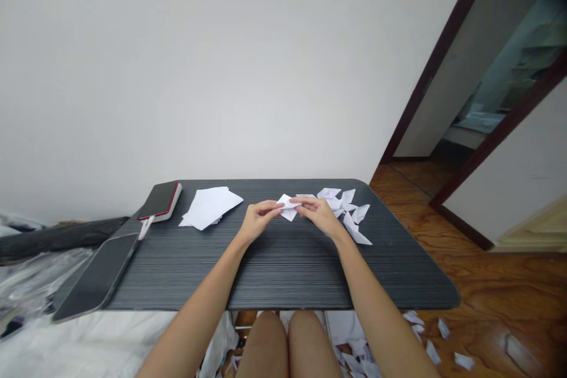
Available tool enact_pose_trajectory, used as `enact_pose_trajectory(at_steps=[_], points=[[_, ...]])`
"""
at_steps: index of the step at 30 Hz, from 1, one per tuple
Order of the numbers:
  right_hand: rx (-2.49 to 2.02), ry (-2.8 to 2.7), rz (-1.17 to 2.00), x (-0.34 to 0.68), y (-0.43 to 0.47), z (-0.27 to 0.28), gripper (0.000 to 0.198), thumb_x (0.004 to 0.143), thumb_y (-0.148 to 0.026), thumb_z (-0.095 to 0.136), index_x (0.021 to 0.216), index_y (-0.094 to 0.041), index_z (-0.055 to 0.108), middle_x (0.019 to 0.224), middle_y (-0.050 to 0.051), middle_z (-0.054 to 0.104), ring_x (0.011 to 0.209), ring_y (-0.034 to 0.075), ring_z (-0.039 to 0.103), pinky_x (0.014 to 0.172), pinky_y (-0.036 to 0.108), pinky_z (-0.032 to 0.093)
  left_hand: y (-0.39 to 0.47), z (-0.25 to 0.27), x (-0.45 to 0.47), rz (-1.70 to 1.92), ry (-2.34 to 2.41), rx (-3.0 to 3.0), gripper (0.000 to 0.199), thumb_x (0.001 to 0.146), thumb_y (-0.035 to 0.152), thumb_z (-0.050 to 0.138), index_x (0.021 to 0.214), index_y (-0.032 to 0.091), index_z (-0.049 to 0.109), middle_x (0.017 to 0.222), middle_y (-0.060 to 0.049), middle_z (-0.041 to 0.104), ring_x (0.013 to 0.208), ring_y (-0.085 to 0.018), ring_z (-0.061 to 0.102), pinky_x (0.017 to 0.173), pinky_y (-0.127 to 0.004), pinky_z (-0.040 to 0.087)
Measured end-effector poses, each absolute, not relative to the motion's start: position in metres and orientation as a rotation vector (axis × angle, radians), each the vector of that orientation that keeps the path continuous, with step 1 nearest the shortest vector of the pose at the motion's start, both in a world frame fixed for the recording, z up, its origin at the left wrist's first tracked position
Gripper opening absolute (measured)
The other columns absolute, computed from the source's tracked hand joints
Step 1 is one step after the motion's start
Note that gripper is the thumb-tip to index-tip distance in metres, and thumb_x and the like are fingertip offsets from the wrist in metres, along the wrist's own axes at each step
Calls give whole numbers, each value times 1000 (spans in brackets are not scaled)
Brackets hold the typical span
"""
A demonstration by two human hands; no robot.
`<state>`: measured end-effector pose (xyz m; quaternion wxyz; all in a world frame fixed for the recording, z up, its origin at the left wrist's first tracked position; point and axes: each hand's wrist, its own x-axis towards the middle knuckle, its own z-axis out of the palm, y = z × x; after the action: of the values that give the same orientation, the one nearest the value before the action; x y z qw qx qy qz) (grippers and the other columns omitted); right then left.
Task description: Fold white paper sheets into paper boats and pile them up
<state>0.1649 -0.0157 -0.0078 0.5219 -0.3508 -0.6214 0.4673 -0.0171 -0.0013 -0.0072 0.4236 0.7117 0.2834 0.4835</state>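
Observation:
A small folded piece of white paper is held just above the dark table, between both hands. My left hand pinches its left corner with thumb and fingers. On the opposite side, my right hand grips the right corner in the same way. The paper has pointed corners and a raised crease across its middle. Right beside my right hand lies a loose pile of folded white paper pieces, partly hidden behind that hand. To the left of my left hand rests a stack of flat white paper sheets.
The black table has a ridged top. A phone overhangs its left edge, cabled to a dark, red-edged power bank or box. More folded papers are scattered on the wooden floor. A white wall stands behind, a doorway at right.

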Motion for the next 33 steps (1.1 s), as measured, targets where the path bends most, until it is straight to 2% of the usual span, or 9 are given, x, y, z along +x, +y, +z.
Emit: enact_pose_trajectory(at_steps=[3, 6, 8, 11, 16, 19, 24, 28, 33], points=[[-853, -1409, 1055, 164, -12, -10, 16, 58, -26, 65, 71, -16, 66, 84, 6, 63, 66, 13, 55, 53, 23, 42, -1, -10, -16, 1234, 792, 1722, 21, 69, 27, 59, 83, 14, 67, 84, -7, 66, 74, -17, 60, 70, -28, 48], [-895, -1329, 1018, 162, -11, -9, 18, 55, -28, 68, 65, -14, 63, 72, 4, 63, 52, 10, 52, 49, 24, 41, 0, -15, -15, 1259, 852, 1613, 25, 67, 30, 60, 85, 13, 66, 79, -6, 67, 61, -16, 61, 65, -29, 50], [-929, -1300, 1014, 160, -12, -8, 19, 54, -30, 68, 62, -14, 60, 64, 2, 61, 46, 9, 49, 48, 25, 41, 1, -18, -13, 1283, 850, 1558, 26, 66, 31, 60, 83, 12, 66, 78, -6, 66, 61, -16, 61, 64, -29, 51], [-945, -1277, 1036, 158, -13, -6, 22, 54, -32, 68, 58, -14, 55, 60, 1, 60, 47, 9, 50, 49, 25, 42, 1, -20, -11, 1336, 853, 1536, 23, 66, 31, 60, 76, 11, 65, 74, -5, 66, 64, -17, 61, 64, -30, 51], [-930, -1258, 1043, 155, -13, -9, 27, 54, -32, 68, 56, -16, 47, 68, 2, 60, 56, 10, 53, 54, 25, 44, -1, -19, -10, 1341, 898, 1537, 21, 65, 31, 60, 73, 11, 64, 69, -5, 65, 63, -16, 60, 64, -28, 50], [-922, -1259, 1061, 155, -12, -12, 25, 55, -29, 67, 61, -17, 46, 66, 0, 57, 58, 10, 54, 55, 24, 44, -2, -19, -9, 1318, 881, 1487, 22, 64, 29, 61, 75, 10, 60, 66, -4, 63, 57, -13, 59, 58, -25, 49], [-907, -1331, 1079, 153, -12, -16, 24, 57, -21, 64, 76, -17, 50, 65, -2, 54, 56, 9, 53, 55, 23, 43, -1, -21, -6, 1220, 864, 1474, 39, 63, 23, 62, 97, 9, 53, 62, -2, 61, 50, -10, 56, 50, -21, 46], [-914, -1405, 1089, 149, -13, -18, 23, 59, -20, 62, 78, -17, 51, 62, -2, 55, 53, 9, 54, 52, 22, 43, -2, -23, -5, 1135, 909, 1547, 35, 66, 29, 59, 93, 7, 59, 77, -10, 65, 61, -15, 59, 48, -22, 45], [-971, -1391, 1185, 148, -17, -15, 35, 63, -27, 60, 95, -17, 50, 60, -2, 56, 46, 10, 54, 44, 21, 41, -5, -21, -4, 1139, 914, 1586, 34, 69, 30, 57, 92, 7, 62, 77, -10, 66, 63, -18, 60, 50, -23, 45]])
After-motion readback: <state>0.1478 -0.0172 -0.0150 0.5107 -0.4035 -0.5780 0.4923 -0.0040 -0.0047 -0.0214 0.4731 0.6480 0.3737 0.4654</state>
